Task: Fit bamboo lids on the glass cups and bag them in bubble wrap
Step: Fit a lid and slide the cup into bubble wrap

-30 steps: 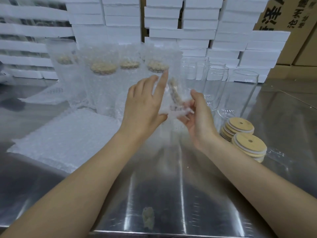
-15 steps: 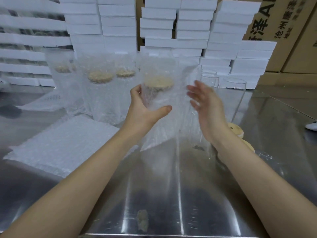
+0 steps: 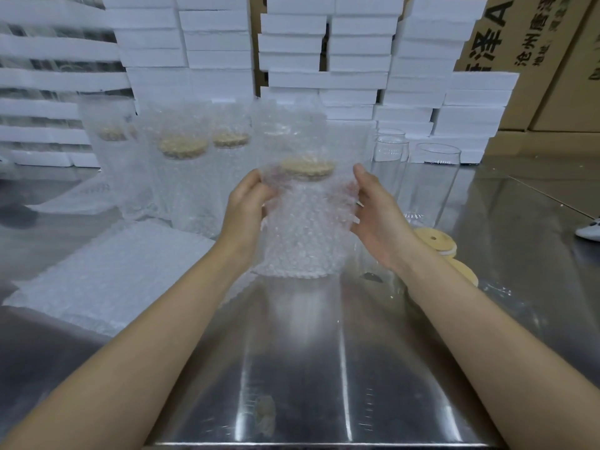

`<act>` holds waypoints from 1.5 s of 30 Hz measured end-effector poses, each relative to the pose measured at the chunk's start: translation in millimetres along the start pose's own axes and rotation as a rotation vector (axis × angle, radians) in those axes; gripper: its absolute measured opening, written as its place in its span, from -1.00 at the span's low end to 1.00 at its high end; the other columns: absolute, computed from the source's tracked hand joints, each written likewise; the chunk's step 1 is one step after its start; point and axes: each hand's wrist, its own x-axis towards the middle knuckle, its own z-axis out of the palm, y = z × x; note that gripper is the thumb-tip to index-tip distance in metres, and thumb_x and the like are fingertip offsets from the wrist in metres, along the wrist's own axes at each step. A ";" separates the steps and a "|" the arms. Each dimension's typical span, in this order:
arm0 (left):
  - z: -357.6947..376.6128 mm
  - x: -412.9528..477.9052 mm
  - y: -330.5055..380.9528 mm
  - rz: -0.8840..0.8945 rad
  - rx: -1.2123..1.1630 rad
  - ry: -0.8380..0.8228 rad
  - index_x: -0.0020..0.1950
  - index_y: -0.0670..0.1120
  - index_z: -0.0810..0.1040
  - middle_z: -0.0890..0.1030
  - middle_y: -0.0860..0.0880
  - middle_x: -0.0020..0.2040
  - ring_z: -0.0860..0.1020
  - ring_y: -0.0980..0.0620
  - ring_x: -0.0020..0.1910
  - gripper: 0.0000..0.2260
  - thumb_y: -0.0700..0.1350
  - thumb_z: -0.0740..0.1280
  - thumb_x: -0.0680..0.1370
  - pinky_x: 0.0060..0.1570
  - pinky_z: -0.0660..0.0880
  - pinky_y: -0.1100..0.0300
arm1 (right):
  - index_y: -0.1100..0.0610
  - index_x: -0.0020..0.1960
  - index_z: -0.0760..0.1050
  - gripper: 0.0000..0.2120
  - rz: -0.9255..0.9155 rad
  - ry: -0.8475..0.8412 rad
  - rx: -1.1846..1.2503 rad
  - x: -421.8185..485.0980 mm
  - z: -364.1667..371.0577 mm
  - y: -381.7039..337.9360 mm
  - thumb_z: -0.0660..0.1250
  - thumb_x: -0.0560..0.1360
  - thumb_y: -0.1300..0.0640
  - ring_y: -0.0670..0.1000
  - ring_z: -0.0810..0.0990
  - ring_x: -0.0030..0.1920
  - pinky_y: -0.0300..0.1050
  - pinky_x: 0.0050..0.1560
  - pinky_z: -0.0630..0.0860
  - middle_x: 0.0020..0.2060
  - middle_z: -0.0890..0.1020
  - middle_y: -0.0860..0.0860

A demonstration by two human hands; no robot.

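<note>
The left hand (image 3: 246, 206) and the right hand (image 3: 380, 219) clasp one glass cup (image 3: 305, 228) between them, fingers curled round its sides through the bubble wrap bag (image 3: 292, 125) that covers it. The cup stands upright with its bamboo lid (image 3: 306, 167) fitted on top, level with the thumbs. The bag's open end rises above both hands. Whether the cup's base touches the table (image 3: 292, 368) cannot be told. Beyond the left hand stand more bagged cups (image 3: 183, 177) with lids on. Left of that forearm lies a flat pile of bubble wrap (image 3: 113, 271). Beyond the right hand stand bare glass cups (image 3: 435, 183), and just behind the right wrist lie loose bamboo lids (image 3: 436, 240)
</note>
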 end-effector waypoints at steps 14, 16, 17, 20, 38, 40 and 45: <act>1.8 3.0 -9.9 -0.464 0.153 0.075 -0.13 -0.18 0.54 0.64 -0.09 -0.15 0.59 -0.06 -0.12 -0.72 -0.12 0.11 0.63 -0.02 0.55 0.07 | 0.18 0.22 0.46 -0.32 -0.274 0.158 -0.133 -1.8 15.6 14.8 0.54 0.18 -0.04 0.07 0.63 0.10 0.17 0.25 0.51 0.03 0.64 0.09; 4.0 -2.2 -10.3 -0.572 0.074 0.065 -0.07 -0.14 0.54 0.62 -0.07 -0.19 0.58 -0.02 -0.24 -0.70 -0.01 0.10 0.66 -0.23 0.57 0.14 | 0.17 0.32 0.43 -0.24 -0.253 0.177 -0.053 -1.9 16.1 12.7 0.55 0.19 -0.05 0.11 0.60 0.19 0.21 0.31 0.45 0.15 0.62 0.12; 4.2 -3.2 -9.4 -0.619 0.018 0.051 0.00 -0.14 0.52 0.62 -0.08 -0.18 0.58 -0.02 -0.26 -0.68 0.05 0.09 0.66 -0.30 0.57 0.16 | 0.15 0.35 0.41 -0.20 -0.254 0.186 -0.038 -2.6 16.7 12.2 0.56 0.19 -0.06 0.11 0.59 0.21 0.21 0.33 0.44 0.19 0.61 0.13; 2.5 -2.5 -8.3 -0.751 -0.337 0.056 0.33 -0.21 0.38 0.61 -0.23 0.11 0.63 -0.16 0.01 -0.48 0.19 0.03 0.64 -0.18 0.58 0.00 | 0.20 0.36 0.37 -0.17 -0.306 0.229 0.001 -4.7 19.0 12.6 0.56 0.19 -0.07 0.11 0.60 0.20 0.23 0.29 0.47 0.20 0.59 0.17; 30.4 -24.0 -21.2 -0.560 -0.706 -0.488 0.45 -0.13 0.28 0.47 -0.22 0.38 0.45 -0.19 0.36 -0.15 0.47 0.13 0.40 0.36 0.38 -0.08 | 0.04 0.47 0.12 0.00 -0.363 0.395 0.100 -15.7 33.5 12.0 0.53 0.19 -0.18 -0.03 0.48 0.34 0.12 0.41 0.36 0.33 0.47 0.02; 32.5 -26.5 -23.2 -0.537 -0.523 -0.484 0.45 -0.14 0.25 0.57 -0.18 0.28 0.54 -0.12 0.28 -0.23 0.28 0.35 0.40 0.20 0.52 0.01 | 0.03 0.44 0.12 0.03 -0.265 0.446 0.135 -12.4 30.1 11.1 0.52 0.13 -0.25 -0.05 0.46 0.33 0.11 0.41 0.35 0.34 0.45 -0.02; 29.1 -29.3 -30.8 -0.460 -0.282 -0.277 0.01 -0.12 0.47 0.70 -0.16 -0.07 0.66 0.07 -0.14 -0.84 -0.26 0.40 0.50 -0.12 0.59 0.23 | 0.05 0.50 0.01 0.24 -0.125 0.446 0.224 -9.7 34.0 13.2 0.55 -0.01 -0.25 0.02 0.42 0.35 0.11 0.26 0.48 0.42 0.34 0.06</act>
